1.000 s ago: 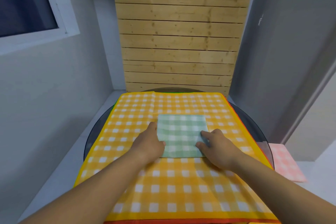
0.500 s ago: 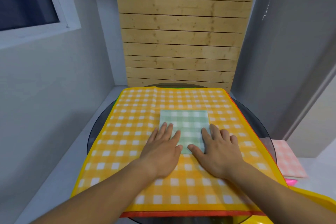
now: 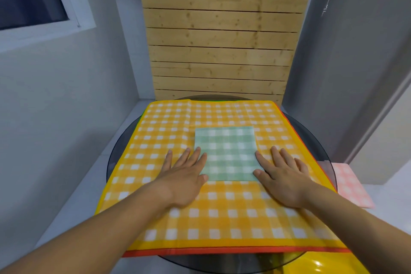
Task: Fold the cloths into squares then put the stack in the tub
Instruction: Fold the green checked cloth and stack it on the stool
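Both limbs in view are bare from frame edge to fingertip: left forearm (image 3: pixel 100 224) and left hand (image 3: pixel 184 176), right forearm (image 3: pixel 355 224) and right hand (image 3: pixel 287 181), each hand with short, plain nails.

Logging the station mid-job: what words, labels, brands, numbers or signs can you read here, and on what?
None can be read.
The folded green-checked cloth, the yellow-checked cloth under it, the pink-checked cloth and the wooden plank panel bear only pattern or grain.
A faint white mark on the grey right wall is too small to read.
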A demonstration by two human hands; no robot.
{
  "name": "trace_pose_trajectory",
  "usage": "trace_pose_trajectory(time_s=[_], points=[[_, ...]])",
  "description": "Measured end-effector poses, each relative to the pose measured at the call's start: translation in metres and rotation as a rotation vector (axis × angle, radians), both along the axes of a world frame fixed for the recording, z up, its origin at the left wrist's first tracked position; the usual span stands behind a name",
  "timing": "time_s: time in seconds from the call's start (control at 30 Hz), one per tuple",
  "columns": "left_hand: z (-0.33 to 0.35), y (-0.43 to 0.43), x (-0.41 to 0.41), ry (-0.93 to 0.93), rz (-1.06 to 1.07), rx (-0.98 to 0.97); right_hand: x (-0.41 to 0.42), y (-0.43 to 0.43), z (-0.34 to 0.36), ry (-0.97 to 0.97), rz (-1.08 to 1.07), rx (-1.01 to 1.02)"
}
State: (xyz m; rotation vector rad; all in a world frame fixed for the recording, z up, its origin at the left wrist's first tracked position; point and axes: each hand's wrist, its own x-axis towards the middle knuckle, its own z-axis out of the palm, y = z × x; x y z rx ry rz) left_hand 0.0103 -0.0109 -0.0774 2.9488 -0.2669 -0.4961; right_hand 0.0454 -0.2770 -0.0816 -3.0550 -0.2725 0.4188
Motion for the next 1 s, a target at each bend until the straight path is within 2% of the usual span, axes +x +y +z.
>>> trace_pose_trajectory(time_s=[0.1, 0.23, 0.3, 0.4, 0.53, 0.77, 0.9, 1.0], points=[[0.001, 0.004, 0.002, -0.051, 0.013, -0.075, 0.002, -0.001, 0.004, -0.019, -0.006, 0.08], [0.015, -0.004, 0.023, -0.29, -0.02, -0.192, 0.017, 0.008, 0.018, -0.303, 0.079, 0.264], [0.021, -0.012, 0.044, -0.328, -0.061, -0.182, 0.035, 0.02, 0.024, -0.348, 0.162, 0.305], [0.02, -0.024, 0.076, -0.284, -0.105, -0.095, 0.062, 0.039, 0.02, -0.268, 0.262, 0.232], [-0.001, -0.028, 0.093, -0.188, -0.118, 0.003, 0.078, 0.048, -0.002, -0.155, 0.283, 0.102], [-0.021, -0.026, 0.091, -0.172, -0.089, -0.027, 0.081, 0.045, -0.016, -0.144, 0.282, 0.073], [-0.02, -0.028, 0.087, -0.158, -0.031, -0.018, 0.079, 0.045, -0.018, -0.197, 0.197, -0.034], [-0.016, -0.028, 0.088, -0.167, 0.026, -0.082, 0.081, 0.045, -0.013, -0.175, 0.151, -0.003]])
